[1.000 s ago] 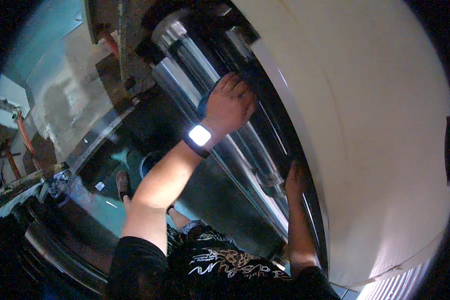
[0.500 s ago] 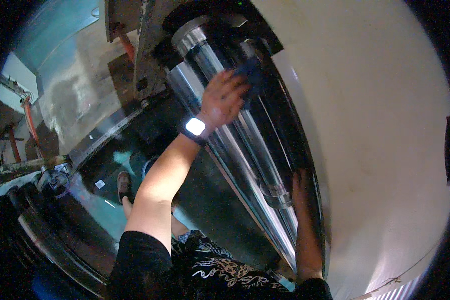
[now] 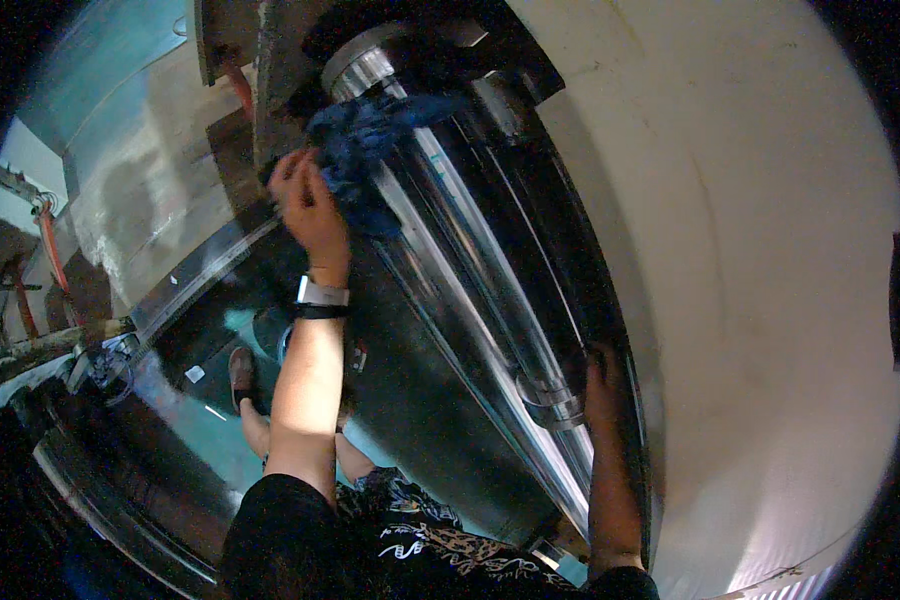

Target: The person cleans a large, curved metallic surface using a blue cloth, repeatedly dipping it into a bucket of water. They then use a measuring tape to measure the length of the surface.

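Two hands, head view: both bare, set well apart along the shiny metal rollers (image 3: pixel 498 262).
Left hand (image 3: pixel 316 218): fingers bent and slightly blurred, holding the blue cloth by its left side.
Blue cloth (image 3: pixel 360 140): bunched and loose – it lies across the rollers' upper end, just below a ribbed metal collar (image 3: pixel 367 68).
Right hand (image 3: pixel 601 378): in shadow beside the lower collar (image 3: pixel 554 403) – I cannot tell whether it grips anything.
Left wrist: a watch (image 3: pixel 323 294) with a dark band.
Right side: a broad, pale curved panel (image 3: pixel 760 300) alongside the rollers.
Floor: a brown shoe (image 3: pixel 240 368) and, near it, a small white scrap (image 3: pixel 195 374).
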Demonstrator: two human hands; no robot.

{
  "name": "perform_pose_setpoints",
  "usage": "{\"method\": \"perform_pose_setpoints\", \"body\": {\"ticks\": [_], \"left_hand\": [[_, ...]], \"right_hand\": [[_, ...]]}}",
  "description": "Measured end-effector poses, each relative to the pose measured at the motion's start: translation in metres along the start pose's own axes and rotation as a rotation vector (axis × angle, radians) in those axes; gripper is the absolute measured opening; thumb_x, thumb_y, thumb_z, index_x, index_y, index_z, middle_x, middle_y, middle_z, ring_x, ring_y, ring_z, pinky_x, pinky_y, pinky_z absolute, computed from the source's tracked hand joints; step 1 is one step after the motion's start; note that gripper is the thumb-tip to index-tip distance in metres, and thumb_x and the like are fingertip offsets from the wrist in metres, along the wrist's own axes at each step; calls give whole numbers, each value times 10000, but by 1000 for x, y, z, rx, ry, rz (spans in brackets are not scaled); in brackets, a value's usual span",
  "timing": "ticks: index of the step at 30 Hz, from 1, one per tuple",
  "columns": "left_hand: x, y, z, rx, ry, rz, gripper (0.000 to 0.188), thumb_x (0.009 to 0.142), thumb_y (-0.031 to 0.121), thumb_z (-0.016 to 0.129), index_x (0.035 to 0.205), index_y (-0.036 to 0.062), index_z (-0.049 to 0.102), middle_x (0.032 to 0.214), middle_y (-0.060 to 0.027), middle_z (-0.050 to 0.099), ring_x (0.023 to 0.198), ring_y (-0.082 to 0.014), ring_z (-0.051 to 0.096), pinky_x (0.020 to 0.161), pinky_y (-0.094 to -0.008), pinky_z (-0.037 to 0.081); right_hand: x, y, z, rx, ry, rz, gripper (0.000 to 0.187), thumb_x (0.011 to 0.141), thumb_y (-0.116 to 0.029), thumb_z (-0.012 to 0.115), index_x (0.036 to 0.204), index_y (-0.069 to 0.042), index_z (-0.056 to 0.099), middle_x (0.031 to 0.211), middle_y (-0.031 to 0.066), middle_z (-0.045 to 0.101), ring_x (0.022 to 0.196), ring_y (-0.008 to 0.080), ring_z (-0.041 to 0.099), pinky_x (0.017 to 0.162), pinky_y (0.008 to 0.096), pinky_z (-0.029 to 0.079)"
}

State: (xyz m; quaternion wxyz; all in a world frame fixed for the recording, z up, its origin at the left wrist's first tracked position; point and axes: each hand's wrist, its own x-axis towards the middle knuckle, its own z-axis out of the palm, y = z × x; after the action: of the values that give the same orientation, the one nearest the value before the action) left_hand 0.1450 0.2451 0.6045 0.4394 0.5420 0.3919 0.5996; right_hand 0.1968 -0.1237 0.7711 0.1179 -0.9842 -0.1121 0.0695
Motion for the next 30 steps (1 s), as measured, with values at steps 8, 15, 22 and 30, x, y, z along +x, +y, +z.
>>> {"method": "perform_pose_setpoints", "body": {"ticks": [8,15,22,30], "left_hand": [[-47,-18,34,286,-305,345,424,621,179,701,952,-6,512,1095,-194,452,1021,-372,422,850,-446,373],[-128,13,-11,109,-786,215,525,649,234,664,1113,59,494,1260,-242,372,1192,-386,339,1006,-449,277],[-7,-55,33,72,-372,118,480,742,105,578,1185,4,424,1212,-197,441,1140,-372,386,964,-427,324],[-149,14,-11,-9,-746,-36,405,724,125,594,1111,48,499,1265,-127,421,1202,-328,346,994,-426,296]], "right_hand": [[-2,-20,-1,-17,-8,24,323,879,-234,425,1156,-78,485,1182,154,482,1103,284,443,933,347,326],[4,14,8,31,21,21,361,888,-246,419,1159,-16,479,1199,136,479,1121,254,431,953,330,307],[18,25,7,104,42,14,375,876,-243,432,1174,-21,482,1217,139,474,1139,257,417,977,333,282],[10,23,8,143,34,-128,357,876,-220,428,1165,-20,491,1204,137,478,1123,267,421,973,343,284]]}}
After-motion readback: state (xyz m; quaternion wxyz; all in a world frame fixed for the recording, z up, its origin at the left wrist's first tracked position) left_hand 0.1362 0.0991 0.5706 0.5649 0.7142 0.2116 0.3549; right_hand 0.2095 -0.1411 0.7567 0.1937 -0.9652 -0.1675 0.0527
